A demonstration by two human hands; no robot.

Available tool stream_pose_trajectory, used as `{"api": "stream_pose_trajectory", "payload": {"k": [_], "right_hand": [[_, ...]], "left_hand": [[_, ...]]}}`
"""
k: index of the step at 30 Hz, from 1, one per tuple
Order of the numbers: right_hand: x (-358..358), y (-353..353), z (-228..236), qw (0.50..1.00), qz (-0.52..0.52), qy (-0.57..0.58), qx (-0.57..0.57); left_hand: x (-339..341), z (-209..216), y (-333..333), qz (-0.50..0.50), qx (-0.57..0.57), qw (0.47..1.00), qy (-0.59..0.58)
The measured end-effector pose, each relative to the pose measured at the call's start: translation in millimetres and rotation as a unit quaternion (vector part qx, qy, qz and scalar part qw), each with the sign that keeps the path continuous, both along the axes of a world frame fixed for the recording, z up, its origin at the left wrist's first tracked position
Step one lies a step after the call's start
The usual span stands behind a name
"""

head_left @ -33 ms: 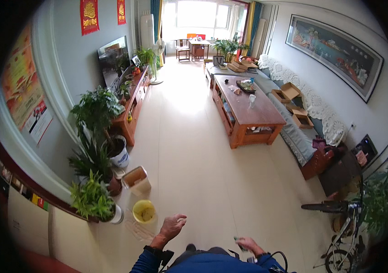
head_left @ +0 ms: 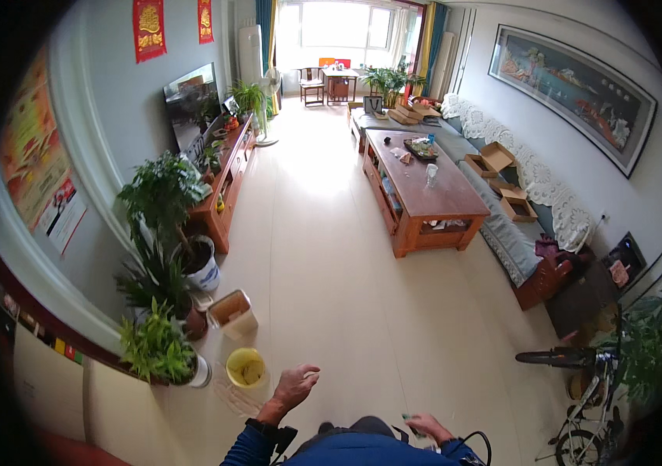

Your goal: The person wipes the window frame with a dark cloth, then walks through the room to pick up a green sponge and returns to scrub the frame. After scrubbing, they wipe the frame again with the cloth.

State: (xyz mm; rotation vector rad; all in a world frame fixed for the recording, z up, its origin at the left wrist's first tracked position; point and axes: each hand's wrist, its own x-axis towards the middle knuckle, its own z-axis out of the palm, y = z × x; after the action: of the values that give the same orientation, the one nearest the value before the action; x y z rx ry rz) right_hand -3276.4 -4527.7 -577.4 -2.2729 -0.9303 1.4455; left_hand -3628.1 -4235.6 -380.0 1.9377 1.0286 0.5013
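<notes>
The left hand [head_left: 297, 386] curls loosely, empty; the right hand [head_left: 428, 426] grips some indistinct green object [head_left: 406, 417], probably light, best pinched endwise.

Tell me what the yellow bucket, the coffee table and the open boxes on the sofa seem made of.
Yellow bucket: likely smooth plastic, from its even color and thin rim. Coffee table: apparently reddish-brown wood, perhaps varnished, since its top shows a soft sheen. Open boxes: seemingly cardboard, matte brown, with folded flaps.
</notes>
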Motion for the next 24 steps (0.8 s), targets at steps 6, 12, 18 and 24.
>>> {"api": "stream_pose_trajectory", "payload": {"k": [6,12,18,24], "right_hand": [[92.0,43.2,-94.5,0.996,0.028,0.022,-0.080],[240.1,334.4,-81.9,1.000,0.013,-0.016,0.006],[343.8,756.3,16.2,0.987,0.066,-0.072,0.126],[380.1,979.7,49.1,0.976,0.037,-0.007,0.215]], "left_hand": [[110.2,-5.5,203.6,-0.014,0.008,1.000,0.016],[212.2,6.7,384.2,0.019,-0.027,0.999,0.018],[281.4,10.1,570.5,0.060,-0.006,0.996,-0.064],[335.1,-40.8,787.2,0.073,-0.081,0.994,-0.018]]}}
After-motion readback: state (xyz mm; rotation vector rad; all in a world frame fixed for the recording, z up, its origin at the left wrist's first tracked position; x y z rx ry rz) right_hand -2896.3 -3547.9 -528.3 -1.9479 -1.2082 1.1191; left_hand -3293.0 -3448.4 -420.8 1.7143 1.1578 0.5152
